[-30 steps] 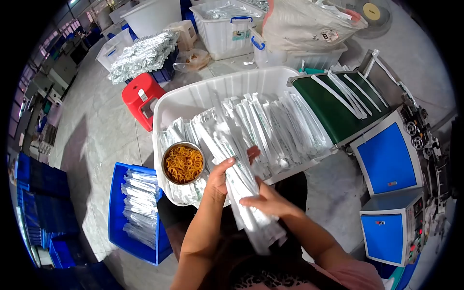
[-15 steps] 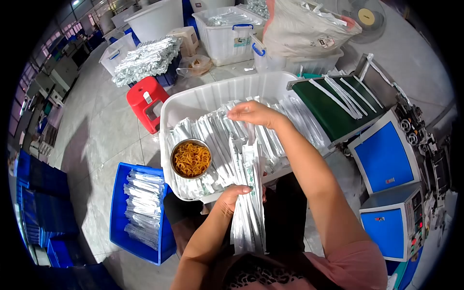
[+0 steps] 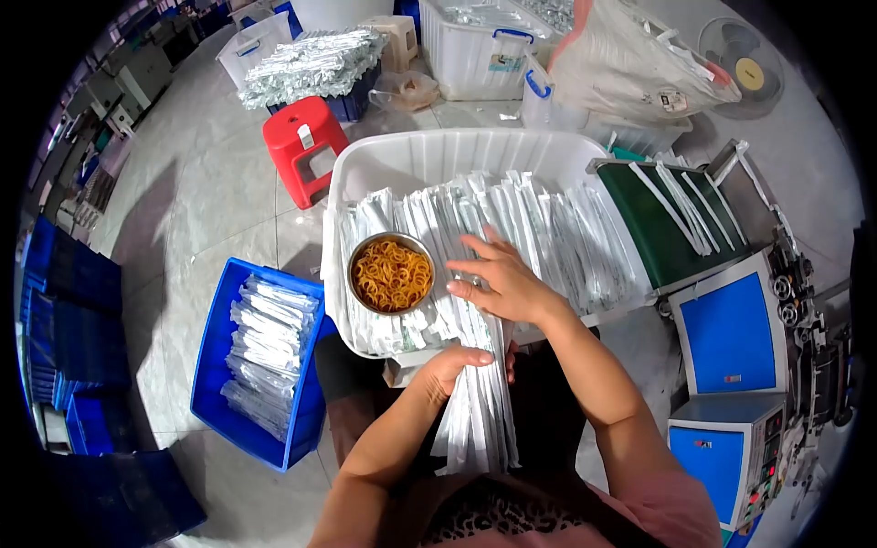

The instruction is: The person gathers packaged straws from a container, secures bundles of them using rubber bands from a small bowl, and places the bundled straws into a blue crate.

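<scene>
One bundle of slim white film-wrapped packets [image 3: 480, 411], nearest: clasped around its middle by the left hand [image 3: 454, 367], the thumb laid across the top; its near ends were fanned out, its far ends extended over the front edge of the tub. The right hand [image 3: 507, 283] was held palm down with fingers spread, above the far ends; whether any packet was touched by it could not be told.

One large rectangular blue plastic bin [image 3: 219, 338], at the left: partly filled with a stack of clear-and-white wrapped packets [image 3: 269, 352], laid crosswise.

One large rounded white plastic tub [image 3: 457, 151], in front: lined from side to side with rows of slim white wrapped packets [image 3: 575, 237]. At its left end, a round steel bowl [image 3: 393, 312] was set on the packets, well filled with orange-yellow rubber bands [image 3: 392, 274].

One dark green conveyor belt [image 3: 662, 247], abutting the tub's right end: several narrow white strips [image 3: 681, 205] were carried on it.

One red plastic stool [image 3: 297, 123], placed beyond the tub's left corner.

Farther off: one dark blue crate [image 3: 352, 102], heaped high with silvery packets [image 3: 315, 62]; one translucent white plastic box with a blue handle [image 3: 475, 68], loaded with silvery packets; one bulging off-white woven sack [image 3: 621, 64], rested on a low translucent box [image 3: 639, 137].
</scene>
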The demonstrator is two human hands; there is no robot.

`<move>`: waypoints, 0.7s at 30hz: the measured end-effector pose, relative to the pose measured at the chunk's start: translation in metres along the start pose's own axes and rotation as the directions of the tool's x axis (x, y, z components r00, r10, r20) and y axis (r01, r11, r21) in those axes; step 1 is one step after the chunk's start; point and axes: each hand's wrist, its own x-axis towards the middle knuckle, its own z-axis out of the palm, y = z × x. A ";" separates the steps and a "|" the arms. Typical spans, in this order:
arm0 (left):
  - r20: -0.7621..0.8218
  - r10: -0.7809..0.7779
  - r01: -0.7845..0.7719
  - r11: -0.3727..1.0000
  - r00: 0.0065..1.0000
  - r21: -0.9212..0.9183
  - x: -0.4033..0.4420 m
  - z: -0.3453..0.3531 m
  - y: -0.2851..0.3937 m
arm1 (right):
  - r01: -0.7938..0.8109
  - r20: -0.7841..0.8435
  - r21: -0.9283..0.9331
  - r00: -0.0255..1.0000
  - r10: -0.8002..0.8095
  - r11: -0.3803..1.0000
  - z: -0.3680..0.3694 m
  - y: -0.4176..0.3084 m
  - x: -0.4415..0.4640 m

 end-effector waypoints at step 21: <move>-0.284 0.489 -0.358 0.840 0.824 0.407 -0.052 0.048 0.031 | -0.556 0.558 0.795 0.827 -0.068 -0.243 0.081 -0.086 -0.128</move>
